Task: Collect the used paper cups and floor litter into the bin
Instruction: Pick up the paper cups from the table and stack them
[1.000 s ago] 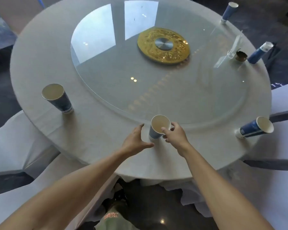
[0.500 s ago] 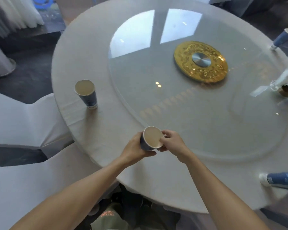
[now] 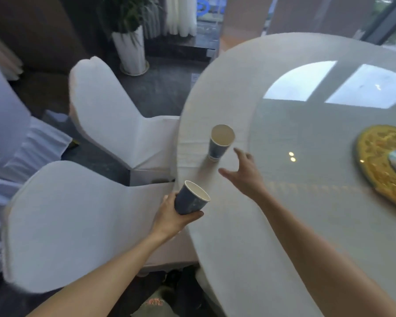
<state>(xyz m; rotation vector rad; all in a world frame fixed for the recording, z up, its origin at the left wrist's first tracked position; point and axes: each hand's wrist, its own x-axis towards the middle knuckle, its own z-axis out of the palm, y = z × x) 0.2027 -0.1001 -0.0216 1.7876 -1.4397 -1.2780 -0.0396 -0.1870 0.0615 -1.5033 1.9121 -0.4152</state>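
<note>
- Head view: the left hand (image 3: 169, 216) wraps around a blue paper cup (image 3: 191, 200), tipped sideways at the table (image 3: 215, 106) edge, likely to carry it off.
- The right hand (image 3: 244, 173) is open with fingers spread, empty, near a second cup (image 3: 220, 143) standing upright, probably to grab it.
- No bin shows.

This is a banquet or restaurant dining room. A big round surface draped in white cloth (image 3: 215, 106) carries a glass turntable (image 3: 318, 138) with an ornate gold centre disc (image 3: 375, 161). White fabric-covered chairs (image 3: 114, 124) ring its left side. Far left stands a potted green plant in a tall white vase (image 3: 129, 46) on a dark polished floor (image 3: 160, 88).
</note>
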